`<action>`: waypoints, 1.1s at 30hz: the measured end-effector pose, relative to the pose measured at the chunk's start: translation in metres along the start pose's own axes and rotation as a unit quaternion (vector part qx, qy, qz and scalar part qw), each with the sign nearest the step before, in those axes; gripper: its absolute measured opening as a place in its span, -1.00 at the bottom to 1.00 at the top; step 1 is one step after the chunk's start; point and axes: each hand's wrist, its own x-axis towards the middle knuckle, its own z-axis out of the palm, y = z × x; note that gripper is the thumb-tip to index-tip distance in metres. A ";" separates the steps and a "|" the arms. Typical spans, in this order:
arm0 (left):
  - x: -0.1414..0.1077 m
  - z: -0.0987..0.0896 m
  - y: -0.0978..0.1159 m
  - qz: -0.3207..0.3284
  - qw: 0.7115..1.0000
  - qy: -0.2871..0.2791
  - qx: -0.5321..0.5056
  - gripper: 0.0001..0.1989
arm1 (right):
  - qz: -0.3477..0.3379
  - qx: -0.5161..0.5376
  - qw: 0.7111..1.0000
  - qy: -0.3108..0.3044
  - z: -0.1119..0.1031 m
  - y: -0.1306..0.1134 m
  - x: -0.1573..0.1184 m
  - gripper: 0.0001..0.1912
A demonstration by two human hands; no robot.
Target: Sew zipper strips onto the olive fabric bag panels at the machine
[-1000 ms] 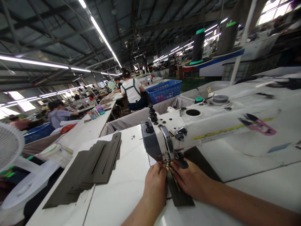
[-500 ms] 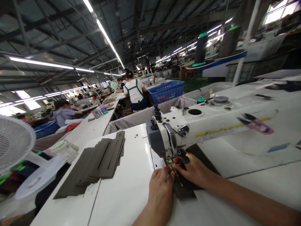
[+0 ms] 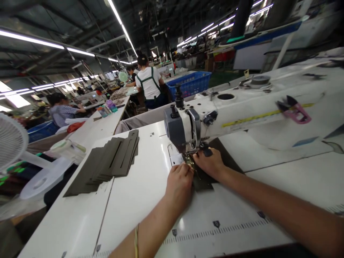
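The white worktop (image 3: 139, 200) carries the sewing machine (image 3: 220, 111), and beside it a stack of dark cut pieces (image 3: 107, 165) lies fanned, probably for easy reach. Under the machine head lies one dark piece (image 3: 201, 181); the left hand (image 3: 179, 182) and right hand (image 3: 211, 165) press it flat from both sides, each grip closed down on the piece, probably to keep it straight at the needle.

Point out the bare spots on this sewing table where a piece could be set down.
Bare white tabletop lies between the stack of grey pieces and the left hand. More lies right of the right hand, below the sewing machine arm. It is crowded at the needle, where both hands press the dark piece.
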 end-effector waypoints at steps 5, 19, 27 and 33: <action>-0.003 0.000 0.001 -0.018 1.000 0.000 -0.012 -0.83 | -0.174 0.053 0.982 0.050 -0.006 0.007 -0.048 -0.74; -0.008 0.001 -0.004 0.025 0.999 0.036 -0.012 -0.78 | -0.331 0.087 0.928 0.150 -0.001 0.013 -0.070 -0.58; 0.004 0.006 -0.020 0.028 0.998 0.047 -0.014 -0.79 | -0.312 0.107 0.932 0.147 0.001 0.010 -0.050 -0.56; 0.007 0.000 -0.017 -0.023 0.999 0.021 -0.026 -0.76 | -0.286 0.104 0.940 0.153 0.001 0.009 -0.049 -0.62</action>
